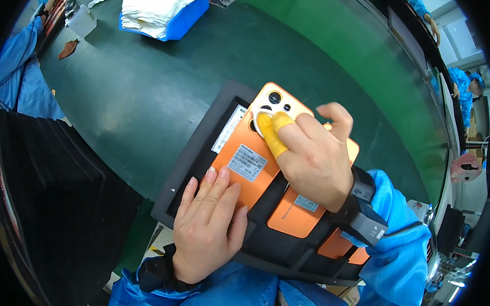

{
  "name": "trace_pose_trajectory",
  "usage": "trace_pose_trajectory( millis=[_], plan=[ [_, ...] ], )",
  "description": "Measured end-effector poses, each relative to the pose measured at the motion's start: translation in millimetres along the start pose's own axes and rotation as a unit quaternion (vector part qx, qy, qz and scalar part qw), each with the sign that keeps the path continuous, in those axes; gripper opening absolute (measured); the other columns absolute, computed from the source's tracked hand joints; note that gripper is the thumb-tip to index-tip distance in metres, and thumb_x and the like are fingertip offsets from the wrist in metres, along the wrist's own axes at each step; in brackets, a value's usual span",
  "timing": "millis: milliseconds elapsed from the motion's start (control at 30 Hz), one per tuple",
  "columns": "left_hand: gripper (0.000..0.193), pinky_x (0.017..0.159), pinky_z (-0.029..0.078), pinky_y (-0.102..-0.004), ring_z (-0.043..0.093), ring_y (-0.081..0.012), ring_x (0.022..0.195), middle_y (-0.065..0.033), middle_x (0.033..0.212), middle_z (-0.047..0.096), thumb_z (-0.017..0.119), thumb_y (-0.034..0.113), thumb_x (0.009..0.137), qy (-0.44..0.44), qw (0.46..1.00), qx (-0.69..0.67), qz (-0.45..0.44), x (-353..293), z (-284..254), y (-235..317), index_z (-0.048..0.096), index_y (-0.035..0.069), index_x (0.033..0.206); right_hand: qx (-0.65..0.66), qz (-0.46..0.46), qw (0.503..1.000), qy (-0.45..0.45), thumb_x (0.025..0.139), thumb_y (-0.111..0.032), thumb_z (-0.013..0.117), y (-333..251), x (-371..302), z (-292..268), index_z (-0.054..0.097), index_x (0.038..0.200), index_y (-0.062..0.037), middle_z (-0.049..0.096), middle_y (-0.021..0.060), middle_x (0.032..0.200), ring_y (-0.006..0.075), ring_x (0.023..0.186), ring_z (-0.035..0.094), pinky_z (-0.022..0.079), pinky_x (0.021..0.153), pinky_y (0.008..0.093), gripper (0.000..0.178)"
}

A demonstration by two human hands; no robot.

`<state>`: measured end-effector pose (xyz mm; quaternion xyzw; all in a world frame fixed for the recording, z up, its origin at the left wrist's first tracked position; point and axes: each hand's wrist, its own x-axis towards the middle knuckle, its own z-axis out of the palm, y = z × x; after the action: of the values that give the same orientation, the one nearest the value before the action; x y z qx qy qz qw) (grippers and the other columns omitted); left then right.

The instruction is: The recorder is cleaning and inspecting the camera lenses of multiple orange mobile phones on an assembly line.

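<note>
An orange phone [265, 190] lies back side up on a black foam tray [186, 155], with a printed label on its back and round lenses at the far end. My left hand [208, 217] rests on its near end, fingers stretched out flat. Above the lenses is my right hand [317, 157], two of its fingers in yellow finger cots. These fingers press a small white cloth [258, 120] against the phone's camera area and cover part of it. Beside it, partly under my right hand, is a second orange phone [294, 222]. More orange phones [334, 243] show near my right sleeve.
A blue bin [188, 22] piled with white cloths [158, 7] stands on the green table [132, 86]. A clear bottle [82, 21] and a brown scrap [68, 49] are at the far left. Black trays [60, 182] are stacked at the left. Co-workers in blue sit around.
</note>
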<state>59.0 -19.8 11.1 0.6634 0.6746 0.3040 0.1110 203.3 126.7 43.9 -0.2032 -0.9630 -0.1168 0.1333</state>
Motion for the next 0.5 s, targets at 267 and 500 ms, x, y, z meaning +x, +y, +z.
trace_pose_trajectory(
  millis=[267,500],
  plan=[
    [0.034,0.104,0.037,-0.0486,0.055,-0.0374,0.120,-0.0240,0.122,0.061,0.069,0.009,0.076,0.007,1.000,0.008,0.002,-1.2,-1.9,1.3,0.064,-0.002,0.108,-0.026,-0.010,0.992,0.122,0.059,-0.011,0.063,-1.1,14.1,24.1,0.064,0.056,-0.0120,0.049,-0.0034,0.078,0.0135,0.076,0.051,0.032,0.092,0.0435,0.003],
    [0.034,0.103,0.038,-0.0491,0.055,-0.0378,0.120,-0.0242,0.122,0.060,0.069,0.008,0.076,0.009,1.000,-0.002,0.009,0.3,3.6,1.2,0.064,-0.002,0.108,-0.093,0.053,0.994,0.032,0.074,-0.012,0.067,34.9,29.0,6.0,0.072,0.081,-0.0132,0.054,-0.0035,0.080,0.0126,0.075,0.055,0.034,0.090,0.0453,0.009]
  ],
)
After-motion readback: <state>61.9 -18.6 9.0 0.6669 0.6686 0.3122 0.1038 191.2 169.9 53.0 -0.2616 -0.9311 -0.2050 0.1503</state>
